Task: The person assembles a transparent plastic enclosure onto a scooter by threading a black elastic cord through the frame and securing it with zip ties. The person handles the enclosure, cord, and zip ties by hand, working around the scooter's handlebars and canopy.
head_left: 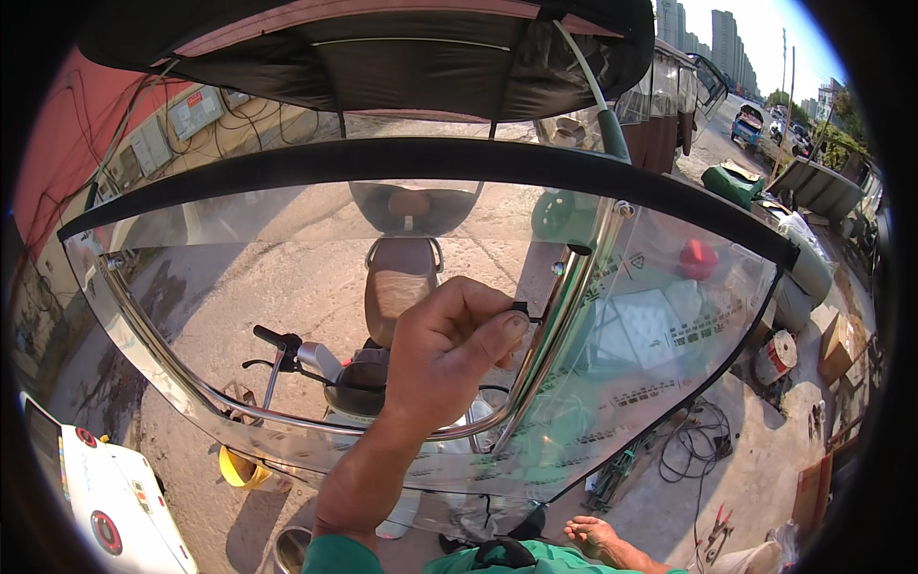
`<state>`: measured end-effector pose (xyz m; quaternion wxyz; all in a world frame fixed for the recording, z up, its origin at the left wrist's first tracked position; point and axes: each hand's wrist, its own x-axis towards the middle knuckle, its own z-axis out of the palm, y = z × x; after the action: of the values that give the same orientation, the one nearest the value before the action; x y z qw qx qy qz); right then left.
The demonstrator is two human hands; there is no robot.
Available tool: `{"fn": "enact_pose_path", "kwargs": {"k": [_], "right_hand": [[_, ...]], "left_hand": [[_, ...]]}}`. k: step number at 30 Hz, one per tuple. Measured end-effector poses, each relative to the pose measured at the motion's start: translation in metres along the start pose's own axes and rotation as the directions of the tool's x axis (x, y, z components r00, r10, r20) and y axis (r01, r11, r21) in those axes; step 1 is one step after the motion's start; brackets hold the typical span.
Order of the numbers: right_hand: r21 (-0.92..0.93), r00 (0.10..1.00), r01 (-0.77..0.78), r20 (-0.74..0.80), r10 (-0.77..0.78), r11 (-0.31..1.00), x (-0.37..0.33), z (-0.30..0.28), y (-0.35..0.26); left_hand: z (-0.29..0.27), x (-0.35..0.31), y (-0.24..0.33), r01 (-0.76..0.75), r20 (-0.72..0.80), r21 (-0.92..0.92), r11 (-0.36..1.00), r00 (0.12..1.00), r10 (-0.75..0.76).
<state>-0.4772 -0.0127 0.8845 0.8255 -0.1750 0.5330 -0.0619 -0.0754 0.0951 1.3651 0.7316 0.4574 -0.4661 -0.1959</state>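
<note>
My left hand (445, 354) is raised in front of a clear plastic windshield (258, 268) with a wide black top edge. Between its thumb and forefinger it pinches a small black piece (521, 308), whose exact kind I cannot make out. The pinch is close beside the bent chrome tube frame (564, 306), whose upper end has a black cap (579, 250). Low on the right, near my green shirt (545, 558), my right hand (595, 536) is turned palm up with its fingers loosely apart and nothing in it.
Behind the windshield stands a scooter with a brown seat (397, 287) and a handlebar (277, 340). A black canopy (411, 57) hangs above. On the ground lie a yellow bucket (241, 469), a black cable (693, 450), red-handled pliers (717, 529) and a cardboard box (839, 346). A white vehicle (124, 507) stands left.
</note>
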Motion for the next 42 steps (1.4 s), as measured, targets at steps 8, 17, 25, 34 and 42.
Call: {"fn": "enact_pose_path", "kwargs": {"k": [8,17,25,34,42], "right_hand": [[-0.092,0.976,0.196,-0.073,-0.203,0.976,0.005,0.011,-0.051],[-0.108,0.980,0.198,-0.015,-0.201,0.974,0.011,0.021,-0.058],[-0.096,0.984,0.170,-0.038,-0.175,0.981,0.018,0.012,-0.045],[-0.025,0.943,0.311,0.130,-0.305,0.950,-0.006,0.070,-0.140],[0.005,0.479,0.676,0.757,-0.444,0.737,-0.142,0.289,-0.238]], "left_hand": [[0.002,0.003,0.011,-0.331,0.146,0.461,0.823,0.943,0.298],[-0.005,0.014,0.008,-0.573,0.292,0.544,0.614,0.814,0.502],[-0.011,0.021,-0.002,-0.130,0.206,-0.072,0.989,0.968,0.142],[-0.007,0.017,0.016,0.180,0.198,-0.121,0.976,0.968,-0.154],[0.028,-0.004,-0.006,-0.059,-0.063,0.190,0.980,0.995,0.072]]}}
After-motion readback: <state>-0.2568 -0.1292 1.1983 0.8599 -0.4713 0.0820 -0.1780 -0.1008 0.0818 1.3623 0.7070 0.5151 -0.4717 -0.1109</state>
